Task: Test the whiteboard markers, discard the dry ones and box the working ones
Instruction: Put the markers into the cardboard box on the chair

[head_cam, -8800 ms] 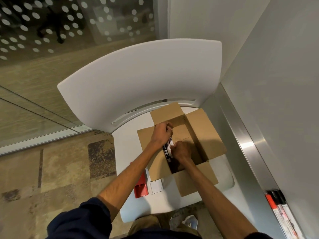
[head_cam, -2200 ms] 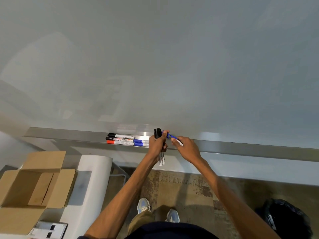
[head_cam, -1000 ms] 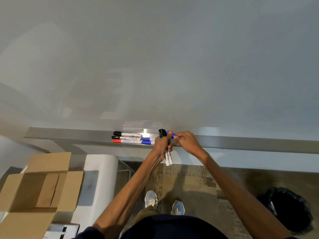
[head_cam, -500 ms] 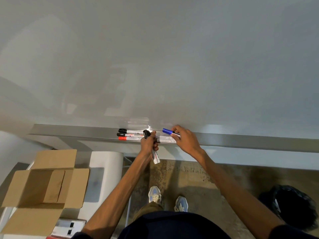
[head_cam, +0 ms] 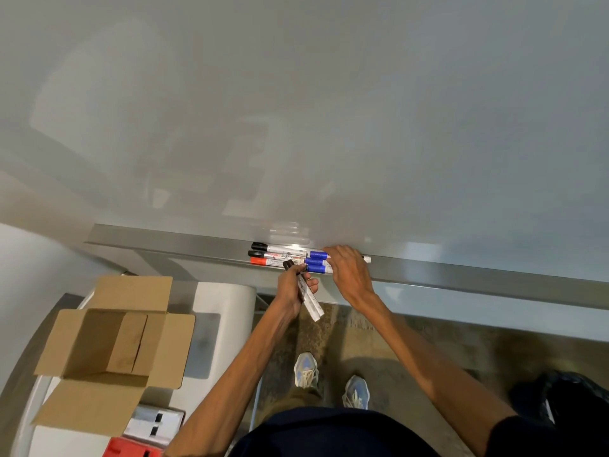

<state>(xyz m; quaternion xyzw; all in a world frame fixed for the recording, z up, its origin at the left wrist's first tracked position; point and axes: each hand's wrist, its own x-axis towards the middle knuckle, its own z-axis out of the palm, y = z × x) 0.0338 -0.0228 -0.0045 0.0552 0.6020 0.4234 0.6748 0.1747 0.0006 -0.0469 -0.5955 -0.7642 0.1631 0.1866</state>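
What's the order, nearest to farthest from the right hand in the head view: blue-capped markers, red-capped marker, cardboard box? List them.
From the right hand:
1. Blue-capped markers, on the tray, at its fingertips.
2. Red-capped marker, further left on the tray.
3. Cardboard box, far left on the chair.

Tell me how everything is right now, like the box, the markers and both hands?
Cardboard box: open, flaps spread, nothing seen inside.
Left hand: grips capped markers.
Right hand: holds a blue-capped marker lying in the tray.
Other tray markers: capped, lying flat.
Whiteboard: no marks on it.
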